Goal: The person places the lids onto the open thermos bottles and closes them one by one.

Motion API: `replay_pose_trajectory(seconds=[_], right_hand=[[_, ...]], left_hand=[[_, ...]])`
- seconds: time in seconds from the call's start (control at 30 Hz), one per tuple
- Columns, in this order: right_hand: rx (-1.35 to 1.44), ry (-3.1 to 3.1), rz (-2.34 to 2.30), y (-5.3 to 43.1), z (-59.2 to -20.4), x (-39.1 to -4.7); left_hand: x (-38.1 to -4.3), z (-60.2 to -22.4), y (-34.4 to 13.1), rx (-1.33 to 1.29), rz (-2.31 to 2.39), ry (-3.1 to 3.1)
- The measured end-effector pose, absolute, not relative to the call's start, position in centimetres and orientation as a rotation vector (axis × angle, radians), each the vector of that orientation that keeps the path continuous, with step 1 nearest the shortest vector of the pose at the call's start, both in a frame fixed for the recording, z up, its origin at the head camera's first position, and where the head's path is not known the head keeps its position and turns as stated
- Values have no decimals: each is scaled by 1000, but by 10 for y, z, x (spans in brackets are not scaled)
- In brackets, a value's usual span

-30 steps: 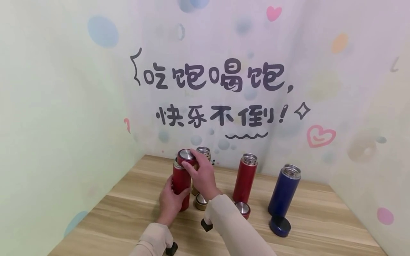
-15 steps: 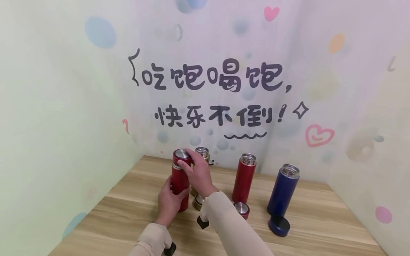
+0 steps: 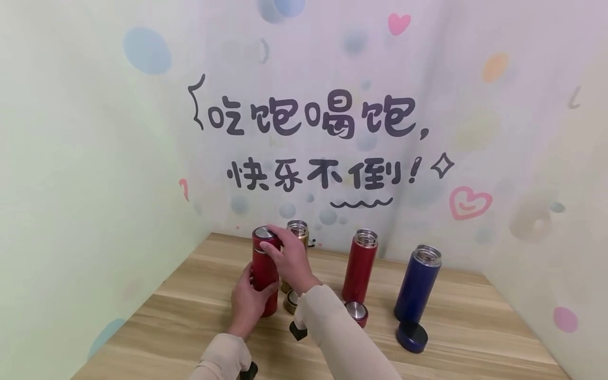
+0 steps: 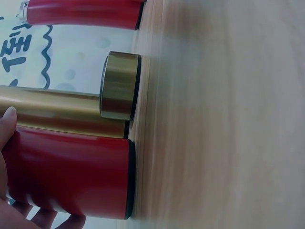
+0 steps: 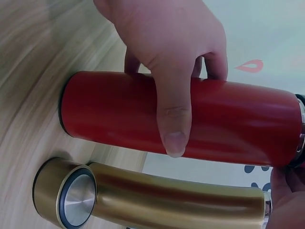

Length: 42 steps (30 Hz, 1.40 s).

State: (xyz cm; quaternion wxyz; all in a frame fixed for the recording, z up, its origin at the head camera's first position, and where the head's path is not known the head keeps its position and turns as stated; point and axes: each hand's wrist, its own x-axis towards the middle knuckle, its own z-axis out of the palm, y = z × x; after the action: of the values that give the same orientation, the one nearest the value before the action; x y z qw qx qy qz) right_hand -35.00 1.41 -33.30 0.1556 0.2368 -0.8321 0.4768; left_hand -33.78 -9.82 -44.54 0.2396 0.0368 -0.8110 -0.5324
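At the left of the table, a red thermos [image 3: 264, 272] stands upright, and my left hand [image 3: 248, 302] grips its lower body. In the right wrist view the left thumb [image 5: 174, 119] lies across the front of it. My right hand [image 3: 293, 261] holds the red lid [image 3: 258, 243] with its steel top over the thermos mouth. A thin steel band shows between lid and body. Close behind is an open gold thermos [image 3: 298, 230], partly hidden by the right hand. Its gold lid [image 4: 120, 86] sits in front of its base.
Farther right stand an uncapped red thermos [image 3: 361, 269] with its red lid [image 3: 357, 312] in front, and an uncapped blue thermos [image 3: 418, 287] with its blue lid [image 3: 412, 336] in front. A printed wall [image 3: 304, 63] borders the wooden table [image 3: 190, 306] behind.
The right hand has brought the lid left and down onto the red thermos mouth, from tilted beside it to level over it. The left hand keeps its grip.
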Motion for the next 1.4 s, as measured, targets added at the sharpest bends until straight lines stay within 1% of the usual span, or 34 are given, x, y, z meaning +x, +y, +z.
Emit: replay_pose_trajectory(seconds=[0.3,0.53,0.63,0.9,1.1,1.23,1.4], right_hand=[[702,-2412,1466,21,-335,-354],[828,-2444,1518,18,-334,-351],[836,-2464,1512,17,-333,-351],[739,-2448,1461,21,-339,-353],[730,-2424,1445,9,-342,-351],[701,-2417,1340,7,-343,-350],[576,-2400,1159,10,-345,-349]], left_hand=[[-339,-442,-100,71,-1467,-2236],[-338,-443,-109,47,-1498,-2276],[-337,-443,-110,57,-1496,-2274],[-337,-442,-105,9,-1492,-2261],[-334,-441,-116,37,-1451,-2261],[-333,-442,-116,52,-1448,-2259],[-337,-444,-107,21,-1458,-2256]])
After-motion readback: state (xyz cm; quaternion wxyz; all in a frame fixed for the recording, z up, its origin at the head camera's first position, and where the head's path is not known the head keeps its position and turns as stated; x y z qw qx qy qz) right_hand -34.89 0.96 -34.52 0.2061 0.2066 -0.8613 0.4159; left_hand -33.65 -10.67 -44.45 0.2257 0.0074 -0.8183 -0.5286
